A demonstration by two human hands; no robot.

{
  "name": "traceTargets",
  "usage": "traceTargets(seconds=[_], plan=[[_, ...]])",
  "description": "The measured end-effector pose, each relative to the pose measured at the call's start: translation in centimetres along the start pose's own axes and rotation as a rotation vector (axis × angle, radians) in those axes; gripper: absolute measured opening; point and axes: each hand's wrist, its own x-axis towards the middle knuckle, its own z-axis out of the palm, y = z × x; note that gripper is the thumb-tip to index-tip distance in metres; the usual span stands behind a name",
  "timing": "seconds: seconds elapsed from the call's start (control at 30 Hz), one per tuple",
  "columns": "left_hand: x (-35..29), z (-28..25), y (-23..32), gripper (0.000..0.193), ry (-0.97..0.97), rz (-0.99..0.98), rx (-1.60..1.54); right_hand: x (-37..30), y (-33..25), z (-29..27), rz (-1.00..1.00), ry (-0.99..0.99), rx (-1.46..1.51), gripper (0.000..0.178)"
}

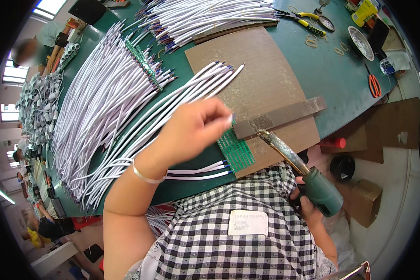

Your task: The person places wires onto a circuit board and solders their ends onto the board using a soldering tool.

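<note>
My left hand [191, 130] is closed in a pinch at the upper left corner of a green circuit board [238, 151]. A white cable end with a bluish tip shows at its fingertips, and the rest of that cable is hidden. Three white cables [200, 175] meet the board's lower left edge. My right hand [309, 210] is wrapped round the green handle of a large soldering iron [289, 158]. The iron's tip rests over a flat grey metal bar [284, 116], which lies along the board's right side.
Loose white cables [196, 84] fan out beyond my left hand, beside a thick bundle [102, 93]. Another cable stack [210, 18] lies at the back. A brown board [252, 60] covers the middle of the green table. Pliers [303, 21], a metal dish [360, 43] and orange-handled scissors [373, 84] lie right.
</note>
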Motion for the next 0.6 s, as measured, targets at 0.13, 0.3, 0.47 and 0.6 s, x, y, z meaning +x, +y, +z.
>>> traceTargets(seconds=[0.13,0.3,0.47,0.6], plan=[[-3.9,1.2,-1.2,0.028,0.005,0.198,0.344,0.3,0.2,-0.2,-0.005,-0.036,0.013,0.049],[-5.9,2.1,-2.1,0.026,0.001,0.14,0.363,-0.1,1.5,-0.7,0.144,-0.044,-0.013,0.038],[-6.6,2.8,-2.4,0.024,0.038,0.16,0.435,-0.1,1.8,-1.3,-0.271,-0.146,-0.548,0.031],[-6.4,3.3,-2.5,0.027,0.105,0.247,0.4,-0.4,1.0,-1.1,-0.091,-0.121,-0.327,0.034]])
